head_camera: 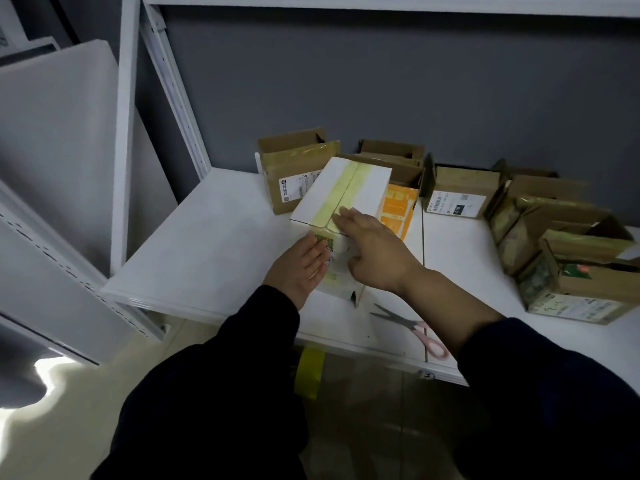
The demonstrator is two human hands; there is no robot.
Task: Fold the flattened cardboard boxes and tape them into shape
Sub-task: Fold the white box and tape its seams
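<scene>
A white cardboard box (318,199) stands on the white shelf (214,244), with a strip of yellowish tape (341,190) running along its top seam and down the near face. My left hand (299,268) lies flat against the near face, fingers straight, pressing the tape end. My right hand (374,247) rests across the top near edge, its fingers straight on the tape and its thumb down against the front face.
Several brown taped boxes (294,174) stand along the back and right of the shelf. An orange box (398,209) sits behind the white one. Pink-handled scissors (415,327) lie near the front edge. A yellow tape roll (308,372) hangs below the shelf.
</scene>
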